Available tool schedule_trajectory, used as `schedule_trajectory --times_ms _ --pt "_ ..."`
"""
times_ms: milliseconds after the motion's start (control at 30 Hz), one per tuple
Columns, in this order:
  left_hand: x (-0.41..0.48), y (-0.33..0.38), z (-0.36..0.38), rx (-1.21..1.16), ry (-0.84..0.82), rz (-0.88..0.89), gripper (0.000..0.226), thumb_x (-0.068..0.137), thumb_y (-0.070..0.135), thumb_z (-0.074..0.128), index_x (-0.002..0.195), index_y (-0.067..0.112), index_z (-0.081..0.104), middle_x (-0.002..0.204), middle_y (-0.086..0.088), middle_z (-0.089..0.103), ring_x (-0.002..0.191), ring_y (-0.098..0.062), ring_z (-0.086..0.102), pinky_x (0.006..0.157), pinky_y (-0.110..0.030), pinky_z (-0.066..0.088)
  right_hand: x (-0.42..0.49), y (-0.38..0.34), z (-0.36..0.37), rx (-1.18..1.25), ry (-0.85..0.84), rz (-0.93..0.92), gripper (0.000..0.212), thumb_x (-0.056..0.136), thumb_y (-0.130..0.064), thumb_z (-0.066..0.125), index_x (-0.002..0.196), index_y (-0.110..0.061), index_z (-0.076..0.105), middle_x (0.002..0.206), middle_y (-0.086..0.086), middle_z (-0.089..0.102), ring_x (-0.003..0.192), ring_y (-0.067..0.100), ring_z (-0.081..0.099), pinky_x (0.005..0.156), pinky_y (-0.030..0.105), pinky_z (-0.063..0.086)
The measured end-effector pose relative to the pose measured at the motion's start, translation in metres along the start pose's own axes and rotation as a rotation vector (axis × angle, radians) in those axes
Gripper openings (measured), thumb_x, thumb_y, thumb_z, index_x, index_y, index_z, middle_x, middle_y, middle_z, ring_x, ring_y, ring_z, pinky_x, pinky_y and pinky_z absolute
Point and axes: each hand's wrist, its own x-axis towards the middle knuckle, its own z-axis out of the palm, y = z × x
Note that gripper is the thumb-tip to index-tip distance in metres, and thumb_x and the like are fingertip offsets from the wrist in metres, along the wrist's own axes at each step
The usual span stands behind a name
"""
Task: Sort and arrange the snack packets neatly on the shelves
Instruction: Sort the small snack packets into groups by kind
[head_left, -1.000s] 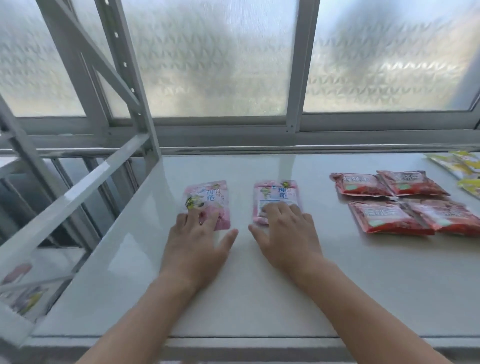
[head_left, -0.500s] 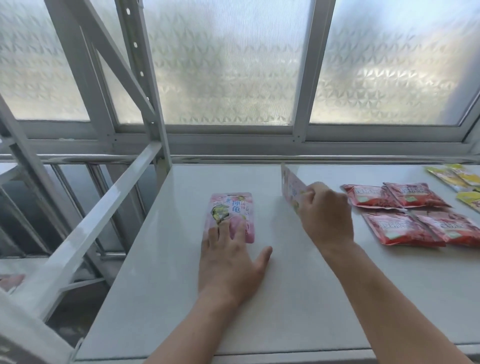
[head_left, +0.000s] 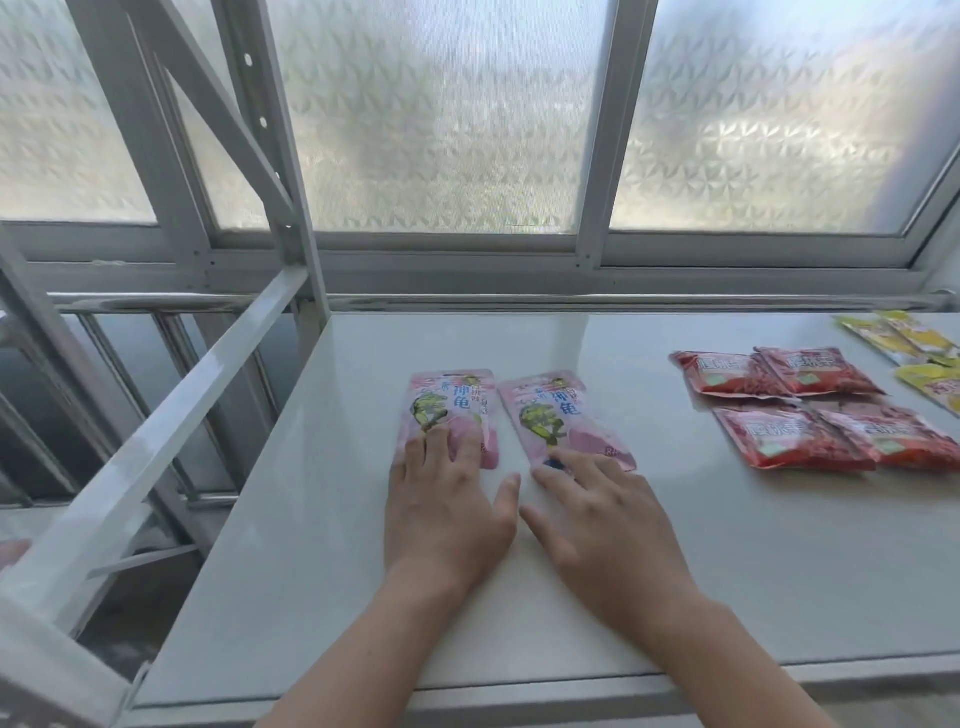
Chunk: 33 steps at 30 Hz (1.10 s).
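Two pink snack packets lie flat side by side on the white shelf (head_left: 675, 561). My left hand (head_left: 447, 514) rests palm down with its fingertips on the lower edge of the left pink packet (head_left: 452, 405). My right hand (head_left: 602, 525) lies flat too, fingertips pressing the lower end of the right pink packet (head_left: 558, 415), which is slightly tilted. Neither hand grips anything. To the right, several red packets (head_left: 810, 410) lie in a neat two-by-two block.
Yellow packets (head_left: 914, 353) lie at the shelf's far right edge. A grey metal rack frame (head_left: 156, 447) with diagonal braces stands at the left. Frosted windows (head_left: 441, 114) close off the back. The shelf's front edge runs just below my forearms.
My right hand had lifted the right pink packet on edge; now it has laid it face up beside the left one. The left hand stayed on its packet.
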Motion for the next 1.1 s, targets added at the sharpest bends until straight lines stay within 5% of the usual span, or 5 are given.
schedule_trajectory --times_ms 133,267,400,600,1100 --pt "0.0 -0.001 0.0 -0.036 0.03 -0.004 0.065 0.083 0.051 0.031 0.143 0.026 0.041 0.144 -0.002 0.041 0.138 -0.021 0.017 0.118 -0.039 0.016 0.015 -0.004 0.005 -0.003 -0.162 0.037 0.079 0.082 -0.066 0.001 0.15 -0.032 0.024 0.161 -0.009 0.016 0.144 0.014 0.014 0.11 0.039 0.017" --pt "0.0 0.001 0.001 -0.027 0.048 0.006 0.057 0.083 0.043 0.037 0.133 0.023 0.052 0.138 -0.003 0.047 0.139 -0.026 0.027 0.115 -0.043 0.027 0.009 -0.005 0.006 0.066 -0.099 0.088 0.08 0.081 -0.068 0.005 0.147 -0.031 0.028 0.161 -0.007 0.014 0.147 0.016 0.004 0.116 0.038 0.0" --pt "-0.004 0.002 0.003 -0.024 0.149 0.009 0.036 0.078 0.036 0.044 0.097 0.019 0.07 0.107 -0.004 0.062 0.108 -0.029 0.054 0.094 -0.045 0.047 0.009 -0.005 0.007 0.067 0.002 0.135 0.072 0.083 -0.064 0.016 0.134 -0.025 0.049 0.15 0.002 0.039 0.141 0.021 0.027 0.116 0.039 0.015" --pt "-0.007 0.002 0.004 -0.037 0.147 0.019 0.04 0.08 0.036 0.037 0.09 0.021 0.073 0.099 0.001 0.066 0.091 -0.025 0.058 0.072 -0.036 0.051 0.009 -0.004 0.009 0.076 -0.016 0.142 0.068 0.084 -0.065 0.023 0.128 -0.023 0.054 0.143 0.005 0.047 0.132 0.025 0.039 0.113 0.042 0.03" --pt "-0.007 0.0 0.005 -0.041 0.202 0.033 0.035 0.078 0.039 0.046 0.098 0.025 0.072 0.105 0.002 0.064 0.102 -0.023 0.056 0.086 -0.036 0.049 0.01 -0.004 0.01 0.097 -0.011 0.105 0.07 0.082 -0.062 0.019 0.137 -0.027 0.043 0.153 0.002 0.034 0.143 0.021 0.025 0.119 0.038 0.016"
